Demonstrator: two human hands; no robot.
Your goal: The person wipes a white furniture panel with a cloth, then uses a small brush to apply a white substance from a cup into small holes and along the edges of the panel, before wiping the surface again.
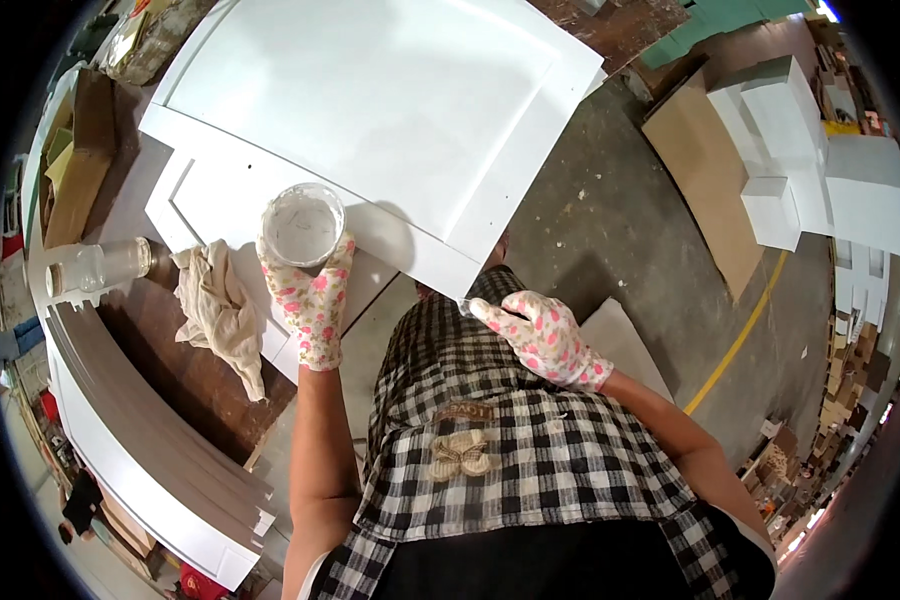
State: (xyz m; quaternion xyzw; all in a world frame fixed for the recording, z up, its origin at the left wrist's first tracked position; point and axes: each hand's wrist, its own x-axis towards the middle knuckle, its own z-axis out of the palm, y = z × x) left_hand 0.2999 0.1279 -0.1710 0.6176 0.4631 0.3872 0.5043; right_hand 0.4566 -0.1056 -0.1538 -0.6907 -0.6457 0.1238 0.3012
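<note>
left hand (312, 300): your gloved fingers are wrapped around a small white tub (302, 227) of pale filler or paint, held upright just over the near edge of the white door panel (390, 110). Keep it level so nothing slops onto the finished face.
right hand (540, 335): closed around a thin tool, likely a small putty knife or blade (467, 305); only its tip shows at the panel's near corner. Can't tell blade width.
hands relative: well apart, tub on your left, tool at the panel corner on your right.
tub: open top, contents whitish, rim smeared. Load the tool lightly, I'd judge, and wipe excess on the rim.
panel: large, white, recessed centre, lying flat on the worktop (185, 370) and overhanging toward you. Work along the edge, not across the face.
rag (220, 310): crumpled beige cloth, just left of the tub hand, near enough for wiping.
jar (105, 265): clear glass, lying on its side farther left on the worktop.
trim strips (150, 430): stack of long brown and white strips along the worktop's left edge.
floor (610, 220): grey concrete, yellow line, white boxes (790, 140) and board sheets off to the right.
</note>
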